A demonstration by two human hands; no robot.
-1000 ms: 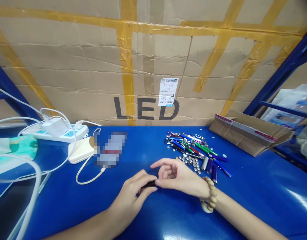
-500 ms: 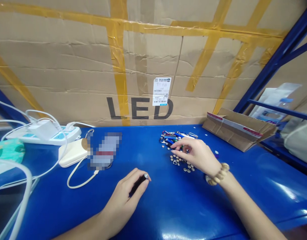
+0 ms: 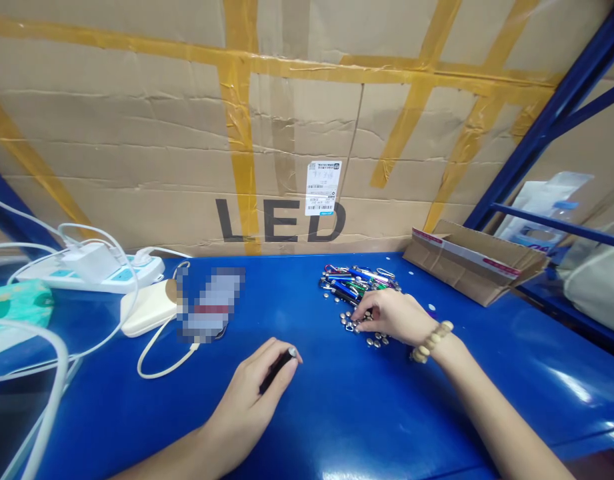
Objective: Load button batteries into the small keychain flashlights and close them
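My left hand [image 3: 254,393] is wrapped around a small black flashlight tube [image 3: 277,372], whose silver end shows by the thumb. Over a scatter of small round silver button cells [image 3: 377,341], my right hand [image 3: 394,317] holds thumb and forefinger in a pinch around a button cell [image 3: 355,326] on the tabletop. The other fingers are curled and partly hidden. Just behind that hand lies a pile of small coloured metal flashlights [image 3: 349,283], with carabiner clips among them. A small metal clip [image 3: 349,328] sits near the right fingertips.
A phone [image 3: 214,303], a cream power bank [image 3: 147,310] and a white power strip [image 3: 151,270] with tangled cables occupy the left of the blue table [image 3: 331,400]. An open cardboard box [image 3: 467,263] stands at back right. A large taped carton [image 3: 161,167] walls off the rear.
My right hand has come down and nearer, from beside the flashlight pile to the button cells, and its thumb and forefinger have drawn together. The left hand keeps its grip.
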